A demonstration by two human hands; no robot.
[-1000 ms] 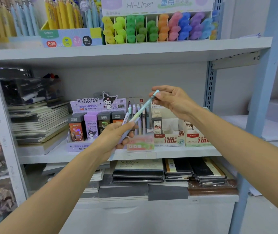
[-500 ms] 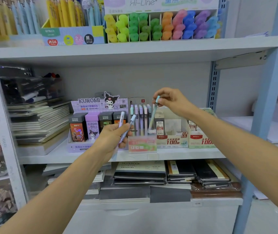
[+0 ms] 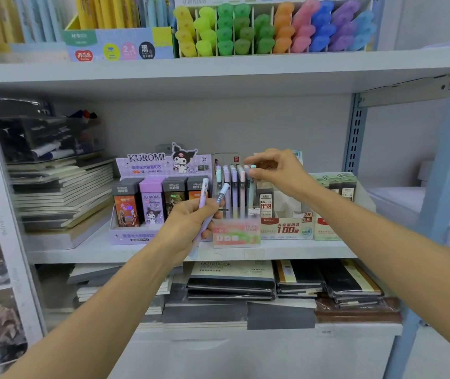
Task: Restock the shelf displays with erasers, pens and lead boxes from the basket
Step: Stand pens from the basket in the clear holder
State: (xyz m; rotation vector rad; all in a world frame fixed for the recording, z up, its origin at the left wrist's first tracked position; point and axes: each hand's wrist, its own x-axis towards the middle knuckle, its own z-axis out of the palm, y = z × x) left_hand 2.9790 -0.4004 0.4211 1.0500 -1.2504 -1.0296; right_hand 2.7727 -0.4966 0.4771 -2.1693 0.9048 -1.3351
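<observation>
**Pens (image 3: pixel 203 194) at the pen stand (image 3: pixel 236 233)**

Two of them, one lilac and one pale blue, fanned in the left hand (image 3: pixel 188 222), fingers curled round the barrels, just in front of the stand. Teal pen (image 3: pixel 251 192) upright at the stand's right end, beside a row of others. Right hand (image 3: pixel 278 170) above it, fingertips at its cap. Blurred there, so pinching or only touching, cannot tell. Kuromi lead display (image 3: pixel 150 165) left of the stand, lead boxes (image 3: pixel 286 228) right. Highlighters (image 3: pixel 273 28) on the shelf above.

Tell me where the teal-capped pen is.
Head view, middle shelf: the teal-capped pen stands at the right end of the row in the pink pen display, under the right hand.
</observation>
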